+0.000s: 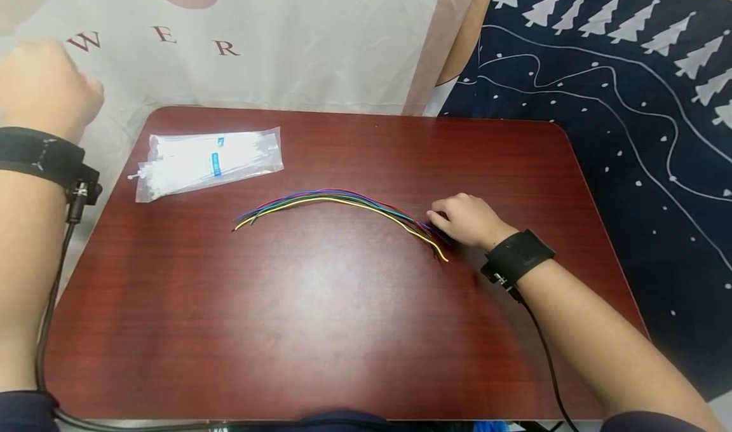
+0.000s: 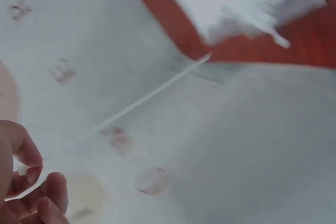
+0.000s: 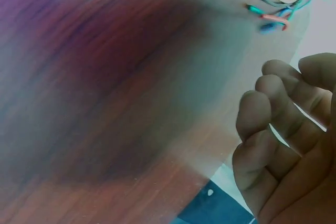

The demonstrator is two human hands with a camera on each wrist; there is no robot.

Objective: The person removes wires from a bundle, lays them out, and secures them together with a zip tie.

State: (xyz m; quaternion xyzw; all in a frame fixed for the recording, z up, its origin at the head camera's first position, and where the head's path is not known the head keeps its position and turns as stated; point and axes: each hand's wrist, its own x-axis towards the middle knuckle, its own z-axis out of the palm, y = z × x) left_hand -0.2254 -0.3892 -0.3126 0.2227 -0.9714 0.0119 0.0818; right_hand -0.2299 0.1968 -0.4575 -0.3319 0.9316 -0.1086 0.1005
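A thin white cable tie (image 2: 152, 94) sticks out from my left hand (image 2: 37, 187), pinched between its fingertips. In the head view the left hand (image 1: 48, 89) is raised beyond the table's left edge, and the tie does not show there. A bundle of coloured wires (image 1: 337, 197), with yellow, green, blue and red strands, lies in an arc across the table. My right hand (image 1: 466, 219) is low over the table beside the bundle's right end. Its fingers (image 3: 254, 114) curl loosely with nothing between them, apart from the wire ends (image 3: 273, 19) in the right wrist view.
A clear plastic bag (image 1: 211, 162) of white cable ties lies at the table's back left. The reddish-brown table (image 1: 297, 330) has a white printed cloth (image 1: 320, 44) behind it and a dark blue tree-print cloth (image 1: 657, 133) on the right. Cables (image 1: 546, 349) trail from both wrist straps.
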